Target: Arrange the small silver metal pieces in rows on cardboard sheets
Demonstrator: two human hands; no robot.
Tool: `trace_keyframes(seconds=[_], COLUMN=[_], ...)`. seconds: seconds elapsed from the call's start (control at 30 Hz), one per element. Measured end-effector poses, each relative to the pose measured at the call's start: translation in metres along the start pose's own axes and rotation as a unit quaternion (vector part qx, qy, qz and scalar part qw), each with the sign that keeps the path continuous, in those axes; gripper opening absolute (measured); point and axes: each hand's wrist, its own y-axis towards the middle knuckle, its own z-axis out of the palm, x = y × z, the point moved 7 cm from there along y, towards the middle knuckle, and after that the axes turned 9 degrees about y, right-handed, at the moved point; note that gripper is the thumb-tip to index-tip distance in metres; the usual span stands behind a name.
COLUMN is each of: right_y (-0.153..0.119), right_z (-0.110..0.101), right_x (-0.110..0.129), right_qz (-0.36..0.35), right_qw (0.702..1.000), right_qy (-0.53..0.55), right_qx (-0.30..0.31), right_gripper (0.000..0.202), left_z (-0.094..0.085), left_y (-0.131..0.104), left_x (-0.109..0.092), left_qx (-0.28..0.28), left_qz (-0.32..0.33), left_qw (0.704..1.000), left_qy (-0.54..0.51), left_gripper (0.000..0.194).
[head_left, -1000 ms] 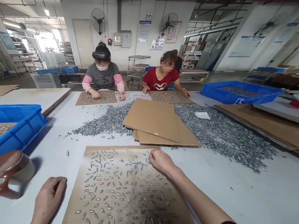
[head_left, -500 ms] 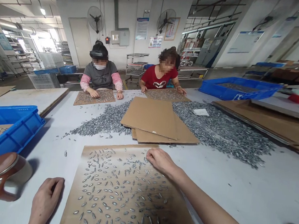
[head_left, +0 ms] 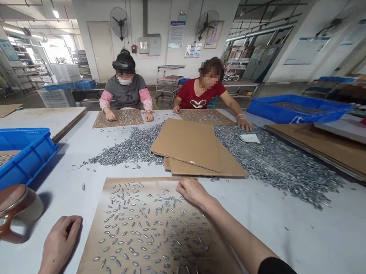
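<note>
A brown cardboard sheet lies in front of me, dotted with small silver spindle-shaped metal pieces. Over its far edge is my right hand, fingers pinched together and pointing left; whatever is between the fingertips is hidden. A cluster of pieces lies just below those fingers. My left hand rests on the white table left of the sheet, loosely curled, with no object showing in it. Farther left stands a brown-and-cream lidded mug, beside a blue crate.
Stacked cardboard sheets lie between two heaps of metal pieces. Across the table, two people work at their own sheets. At the right are more cardboard, another blue crate and a white paper.
My right hand has shifted slightly left along the sheet's far edge. The person in red has stretched one arm out to the right-hand heap. My left hand stays resting on the table.
</note>
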Motion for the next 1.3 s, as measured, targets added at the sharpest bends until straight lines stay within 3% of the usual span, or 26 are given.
trace_keyframes(seconds=[0.17, 0.4, 0.77, 0.97, 1.13, 1.3], right_y=[-0.018, -0.029, -0.031, -0.026, -0.043, -0.058], right_z=[-0.011, 0.007, 0.006, 0.002, -0.001, 0.015], right_x=[-0.011, -0.006, -0.005, -0.004, -0.001, 0.002], right_qz=[-0.022, -0.079, -0.041, -0.060, -0.060, -0.053], right_qw=[0.999, 0.994, 0.994, 0.995, 0.994, 0.984], right_qy=[0.016, -0.075, -0.100, -0.080, -0.093, -0.165], right_qx=[-0.038, 0.006, 0.006, 0.029, 0.018, 0.037], right_gripper=[0.026, 0.025, 0.023, 0.015, 0.021, 0.028], left_z=[-0.001, -0.001, -0.005, -0.006, -0.004, -0.002], left_y=[0.000, 0.000, 0.001, 0.002, 0.002, 0.000], left_x=[-0.004, -0.002, -0.007, -0.007, -0.007, -0.006], left_qx=[-0.002, -0.011, -0.016, -0.024, -0.011, -0.008], left_qz=[0.004, 0.013, 0.020, 0.025, 0.018, 0.017], left_qw=[1.000, 1.000, 1.000, 0.999, 1.000, 1.000], left_qy=[-0.002, 0.005, 0.013, 0.018, 0.017, 0.015], left_gripper=[0.038, 0.037, 0.036, 0.036, 0.038, 0.038])
